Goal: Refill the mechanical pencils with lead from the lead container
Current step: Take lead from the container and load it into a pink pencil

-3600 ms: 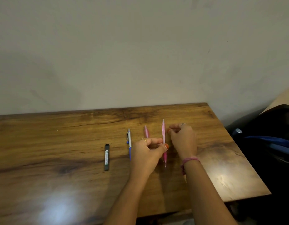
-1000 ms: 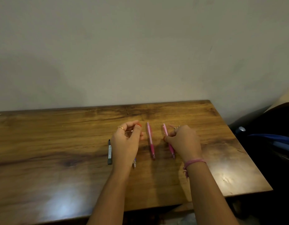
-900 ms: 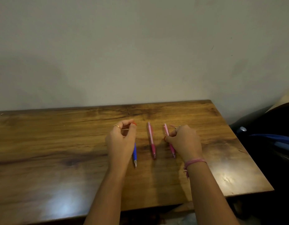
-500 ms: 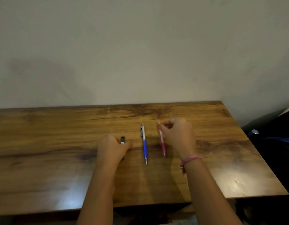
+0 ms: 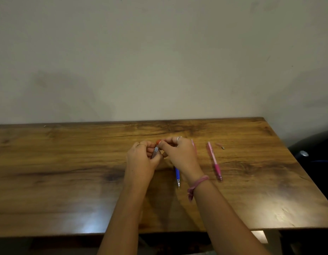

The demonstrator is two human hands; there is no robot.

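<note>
My left hand (image 5: pixel 141 161) grips the slim dark lead container (image 5: pixel 155 151) and holds it upright just above the wooden table (image 5: pixel 67 162). My right hand (image 5: pixel 179 153) pinches the container's top end with curled fingertips. A blue mechanical pencil (image 5: pixel 177 176) lies under my right wrist, only its lower half showing. To the right lies a pink mechanical pencil (image 5: pixel 214 161) in full view. A second pink pencil (image 5: pixel 193 146) shows only its top end behind my right hand.
A small loose pencil part (image 5: pixel 220 145) lies on the table right of the pink pencils. A dark bag (image 5: pixel 316 155) sits off the table's right edge. A plain wall stands behind the table.
My left hand has lifted the lead container off the table. My right hand has let go of the pink pencil and moved left onto the container's top.
</note>
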